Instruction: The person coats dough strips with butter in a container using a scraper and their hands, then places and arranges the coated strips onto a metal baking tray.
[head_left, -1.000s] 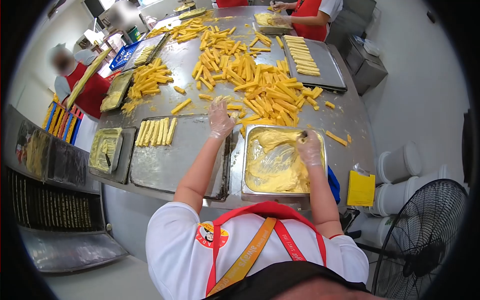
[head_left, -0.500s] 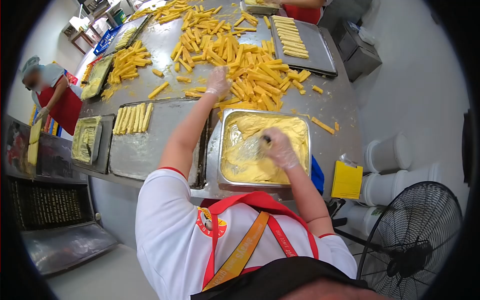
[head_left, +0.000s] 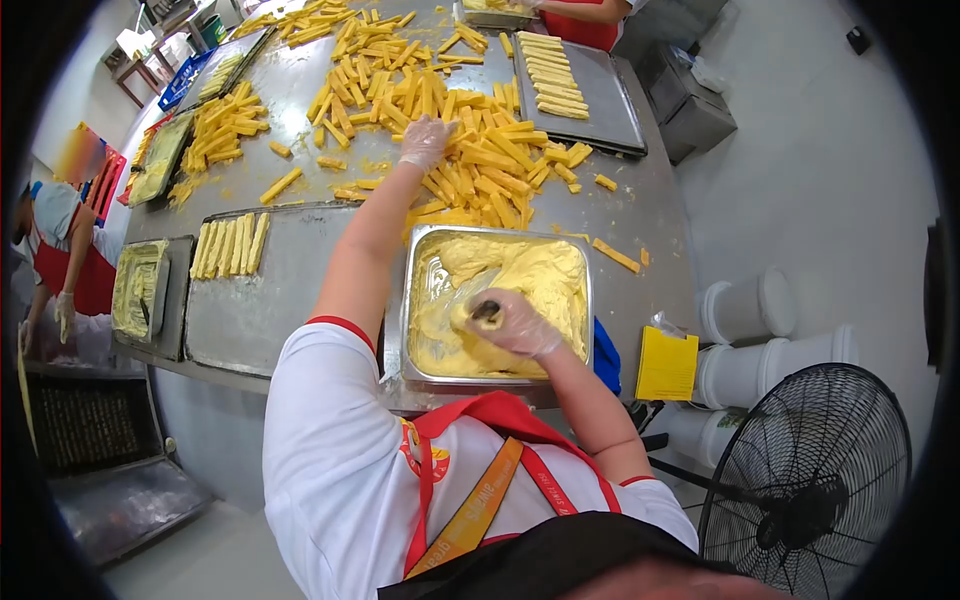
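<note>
My left hand (head_left: 427, 143), in a clear plastic glove, is at the near left side of a pile of yellow cake-like sticks (head_left: 490, 160). Its fingers are bent and appear closed on one stick, partly hidden among the others. Closer to me, a metal pan (head_left: 408, 330) holds thick pale-yellow cream (head_left: 545, 265). Over this cream, my gloved right hand (head_left: 515, 325) is closed around a tool with a dark handle (head_left: 487, 310). The tool's working end is hidden by the hand and blurred, so its kind cannot be made out.
A baking tray (head_left: 290, 300) at left carries a row of coated sticks (head_left: 230, 246); another tray (head_left: 600, 105) lies at far right. A smaller cream pan (head_left: 140, 290) stands at the left edge. Co-workers are at left and at the far end. A fan (head_left: 805, 490) stands at right.
My left hand has reached a little farther into the pile of sticks. My right hand has moved the tool toward me through the cream. The view has shifted, and the left co-worker has leaned down.
</note>
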